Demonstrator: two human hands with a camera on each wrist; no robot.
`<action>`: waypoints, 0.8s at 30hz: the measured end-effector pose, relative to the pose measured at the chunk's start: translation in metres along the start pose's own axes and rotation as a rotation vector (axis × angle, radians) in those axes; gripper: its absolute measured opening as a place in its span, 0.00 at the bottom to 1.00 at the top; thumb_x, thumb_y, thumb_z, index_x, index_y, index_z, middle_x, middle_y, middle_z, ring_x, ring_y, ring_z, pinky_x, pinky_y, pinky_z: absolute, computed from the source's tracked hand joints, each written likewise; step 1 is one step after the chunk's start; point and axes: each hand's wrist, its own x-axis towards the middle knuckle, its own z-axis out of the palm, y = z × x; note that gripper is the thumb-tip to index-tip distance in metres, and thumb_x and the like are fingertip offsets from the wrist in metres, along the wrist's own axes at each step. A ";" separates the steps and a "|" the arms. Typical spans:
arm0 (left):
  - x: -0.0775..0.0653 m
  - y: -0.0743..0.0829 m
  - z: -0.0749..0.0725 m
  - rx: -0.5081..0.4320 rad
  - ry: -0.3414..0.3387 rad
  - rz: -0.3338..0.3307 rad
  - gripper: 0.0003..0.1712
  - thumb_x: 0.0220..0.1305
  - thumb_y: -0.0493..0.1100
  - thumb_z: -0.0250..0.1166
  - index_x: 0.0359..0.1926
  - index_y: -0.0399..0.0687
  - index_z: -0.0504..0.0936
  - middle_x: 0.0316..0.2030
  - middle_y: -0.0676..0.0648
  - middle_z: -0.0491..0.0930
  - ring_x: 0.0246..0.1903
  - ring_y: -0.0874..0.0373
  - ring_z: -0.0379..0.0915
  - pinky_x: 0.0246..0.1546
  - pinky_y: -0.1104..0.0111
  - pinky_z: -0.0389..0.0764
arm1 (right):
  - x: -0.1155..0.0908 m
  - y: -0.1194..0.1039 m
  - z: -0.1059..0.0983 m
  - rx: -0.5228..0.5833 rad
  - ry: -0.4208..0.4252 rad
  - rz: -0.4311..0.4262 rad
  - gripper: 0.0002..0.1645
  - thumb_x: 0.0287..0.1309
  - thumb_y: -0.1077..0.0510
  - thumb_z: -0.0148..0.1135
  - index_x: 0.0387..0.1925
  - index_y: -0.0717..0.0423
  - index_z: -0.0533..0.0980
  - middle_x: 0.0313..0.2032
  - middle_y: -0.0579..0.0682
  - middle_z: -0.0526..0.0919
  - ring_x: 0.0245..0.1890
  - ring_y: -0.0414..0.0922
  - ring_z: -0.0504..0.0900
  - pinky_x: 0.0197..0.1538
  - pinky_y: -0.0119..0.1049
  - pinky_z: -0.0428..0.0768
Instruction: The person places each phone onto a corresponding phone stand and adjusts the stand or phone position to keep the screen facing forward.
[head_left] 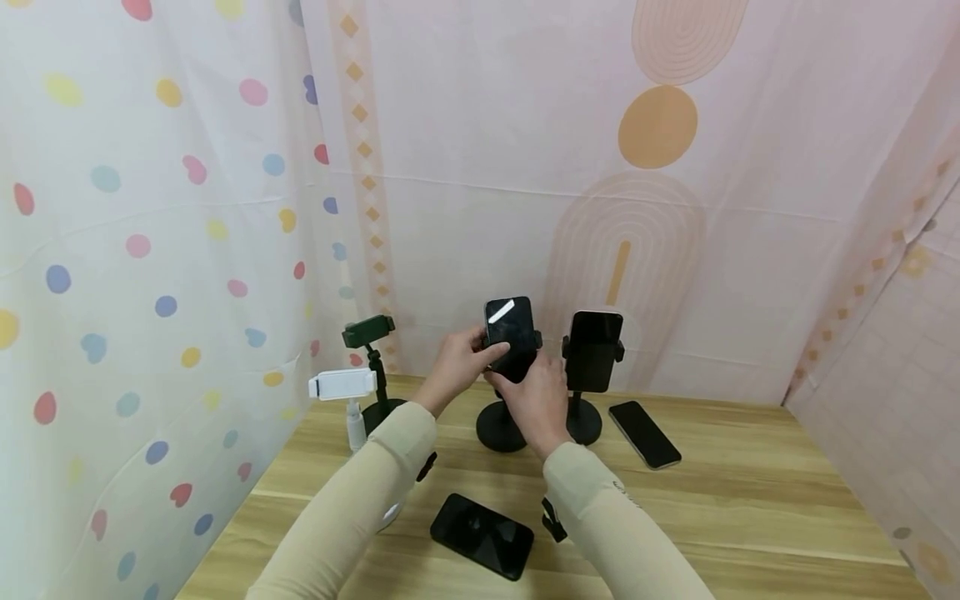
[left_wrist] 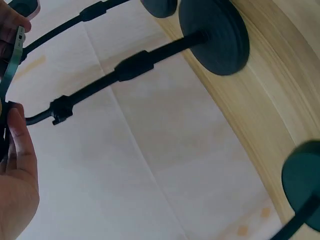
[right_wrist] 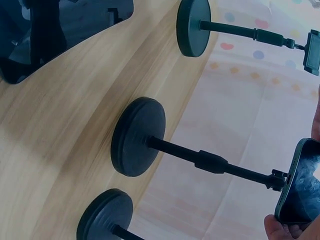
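Observation:
Both hands are at a black smartphone [head_left: 510,325] that stands nearly upright at the head of a black phone stand [head_left: 499,427]. My left hand [head_left: 459,367] grips its left side, thumb across the lower screen and fingers at the edge. My right hand [head_left: 537,400] holds the lower right corner, thumb at the bottom edge. A dark clamp arm shows at the phone's right side. In the right wrist view the phone [right_wrist: 302,186] sits at the end of the stand's pole [right_wrist: 210,162]. The left wrist view shows left fingers [left_wrist: 17,132] by the holder.
Right of the hands, a second black stand [head_left: 583,419] carries another phone [head_left: 593,354]. One phone [head_left: 645,435] lies at the right, another [head_left: 482,536] in front between the forearms. At the left stand a green phone stand [head_left: 369,331] and a white one [head_left: 342,384]. Curtains hang behind.

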 end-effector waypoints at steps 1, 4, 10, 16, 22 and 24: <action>0.001 0.000 0.001 -0.014 -0.008 -0.015 0.21 0.67 0.55 0.65 0.54 0.48 0.82 0.43 0.49 0.85 0.41 0.57 0.80 0.40 0.62 0.80 | 0.000 0.000 0.000 0.002 -0.004 0.002 0.47 0.49 0.36 0.75 0.56 0.68 0.73 0.47 0.62 0.78 0.52 0.60 0.76 0.62 0.55 0.70; 0.004 0.002 0.002 -0.064 -0.035 -0.041 0.18 0.69 0.52 0.65 0.53 0.48 0.82 0.42 0.49 0.85 0.41 0.56 0.80 0.41 0.62 0.80 | -0.001 0.001 0.000 0.018 -0.021 0.024 0.45 0.52 0.38 0.74 0.58 0.67 0.71 0.47 0.61 0.78 0.49 0.59 0.78 0.59 0.52 0.74; 0.009 0.000 0.000 -0.121 -0.039 -0.052 0.18 0.71 0.48 0.63 0.55 0.44 0.81 0.46 0.43 0.84 0.46 0.53 0.80 0.47 0.58 0.80 | -0.003 0.000 0.001 0.033 -0.061 0.068 0.42 0.57 0.43 0.72 0.61 0.67 0.68 0.49 0.61 0.77 0.49 0.57 0.78 0.52 0.51 0.77; 0.013 -0.001 -0.001 -0.063 -0.032 -0.018 0.19 0.71 0.47 0.63 0.58 0.44 0.80 0.48 0.45 0.84 0.48 0.53 0.78 0.50 0.57 0.78 | -0.003 -0.001 0.003 0.036 -0.066 0.079 0.42 0.59 0.45 0.71 0.63 0.68 0.67 0.51 0.62 0.77 0.49 0.58 0.78 0.53 0.53 0.76; 0.014 0.000 0.002 -0.059 -0.048 -0.014 0.13 0.72 0.46 0.62 0.51 0.45 0.81 0.46 0.46 0.83 0.44 0.55 0.75 0.49 0.60 0.75 | -0.004 0.003 0.001 0.019 -0.083 0.100 0.38 0.62 0.50 0.69 0.64 0.69 0.67 0.53 0.64 0.76 0.51 0.61 0.77 0.55 0.55 0.76; 0.015 0.000 0.004 -0.062 -0.050 -0.019 0.12 0.72 0.46 0.62 0.49 0.46 0.81 0.45 0.48 0.83 0.41 0.56 0.73 0.46 0.62 0.74 | -0.004 0.004 0.001 0.018 -0.087 0.102 0.36 0.62 0.52 0.69 0.63 0.69 0.67 0.52 0.64 0.76 0.50 0.62 0.78 0.54 0.54 0.76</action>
